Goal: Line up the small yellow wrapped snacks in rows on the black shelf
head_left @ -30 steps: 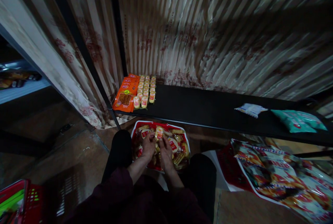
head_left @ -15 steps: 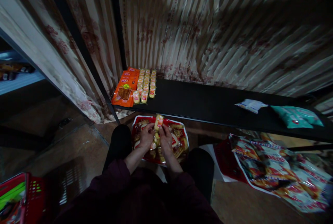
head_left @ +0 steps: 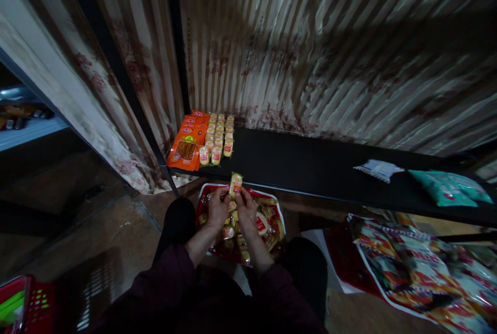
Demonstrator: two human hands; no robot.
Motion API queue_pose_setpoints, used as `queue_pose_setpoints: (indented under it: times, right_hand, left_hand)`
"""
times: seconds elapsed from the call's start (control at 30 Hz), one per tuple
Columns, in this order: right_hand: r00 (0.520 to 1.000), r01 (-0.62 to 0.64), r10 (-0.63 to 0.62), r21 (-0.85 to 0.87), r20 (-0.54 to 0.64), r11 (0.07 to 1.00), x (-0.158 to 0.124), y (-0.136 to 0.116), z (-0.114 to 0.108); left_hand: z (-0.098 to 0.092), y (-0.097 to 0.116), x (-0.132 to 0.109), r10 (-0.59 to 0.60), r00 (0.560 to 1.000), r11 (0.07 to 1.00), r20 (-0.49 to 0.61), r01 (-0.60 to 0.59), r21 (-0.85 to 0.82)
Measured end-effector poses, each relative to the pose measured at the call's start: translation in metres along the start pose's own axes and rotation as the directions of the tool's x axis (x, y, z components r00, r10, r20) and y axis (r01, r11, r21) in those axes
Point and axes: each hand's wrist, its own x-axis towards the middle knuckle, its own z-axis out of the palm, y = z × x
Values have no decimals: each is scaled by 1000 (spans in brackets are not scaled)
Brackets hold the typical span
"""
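- Small yellow packet (head_left: pixel 235 185) w/ red-orange label being pinched at its lower end, b/w the fingertips of both hands; held up above the basket, just in front of the shelf edge as seen from overhead.
- Lower L corner gripped by the left hand (head_left: pixel 218 207), thumb and fingers closed in; far side of the packet hidden.
- Lower R side gripped by the right hand (head_left: pixel 246 207), thumb laid near the label; rest of the fingers can't be made out.
- Beneath the hands, red basket (head_left: pixel 282 215) w/ white rim, set b/w the knees (head_left: pixel 180 220), filled w/ loose wrapped snacks (head_left: pixel 262 223).
- Just beyond, black shelf (head_left: pixel 295 155); at its L end, similar yellow packets (head_left: pixel 218 137) lined up in three rows, orange packs (head_left: pixel 187 145) overlapped right beside them.
- Far R of the shelf: white packet (head_left: pixel 379 169) laid flat, green bags (head_left: pixel 446 187) placed next to it.
- Below that end, second basket (head_left: pixel 337 251) heaped w/ big printed bags (head_left: pixel 419 266).
- Bottom L, another red basket (head_left: pixel 42 303), partly cut off; something bright green (head_left: pixel 11 309) held inside.
- Back of shelf covered by a pleated curtain (head_left: pixel 272 64), flower-patterned.
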Motion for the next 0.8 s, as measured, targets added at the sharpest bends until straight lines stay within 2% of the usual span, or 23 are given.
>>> queue_pose_setpoints:
  times: [0.1,0.23,0.5,0.67,0.8]
  right_hand:
    - [1000,10,-9,-32,4,999,7,-2,4]
    - [998,32,-33,25,56,999,18,-2,10]
    - [992,110,-107,-47,62,993,45,-8,23]
    - [982,178,-169,-109,84,978,63,-7,30]
    - [976,215,-208,-184,57,959,79,-5,37]
  left_hand:
    - [0,0,8,18,1000,1000,3,-18,17]
    - [0,1,20,41,999,998,-32,-40,38]
    - [4,19,42,46,994,997,-100,-39,73]
    - [4,20,53,112,985,974,-131,-83,210]
    - [4,24,62,144,981,954,-130,-103,281]
